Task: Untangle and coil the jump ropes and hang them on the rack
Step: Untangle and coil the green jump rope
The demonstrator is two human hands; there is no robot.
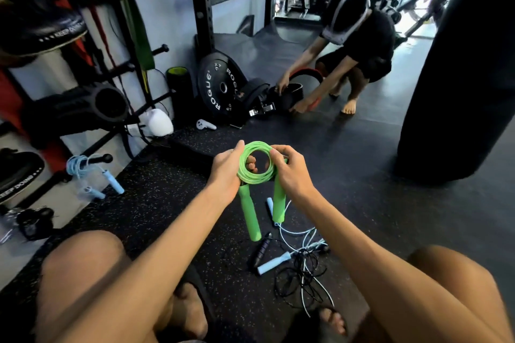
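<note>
One light-blue jump rope (pixel 83 168) hangs coiled from a low peg (pixel 103 159) of the rack (pixel 156 51) at the far left, so we judge that rope done. Toward the middle, our left hand (pixel 224 175) grips the green jump rope (pixel 255 166), fingers curled through the ring of loops and thumb laid along its outer side. Our right hand (pixel 294 172) pinches the opposite side of the ring between thumb and bent fingers. The rope's two green handles (pixel 249 216) dangle below our hands. We take the step in hand to be finishing this coil: the loops look gathered, yet nothing binds them. The next move calls for holding the loops tight while we carry them left to a free peg and slip the ring over it, letting no turn spring loose. Down to the right, on the speckled floor mat (pixel 167 198) between our knees, lies a tangle (pixel 302 262) of a second light-blue rope and a black one, not yet sorted. As for writing, the black pad (pixel 47 28) at upper left reads "KEEP DOWN", a lower pad (pixel 16 175) repeats it, and the weight plate (pixel 220 89) leaning by the wall reads "ROGUE" twice.
</note>
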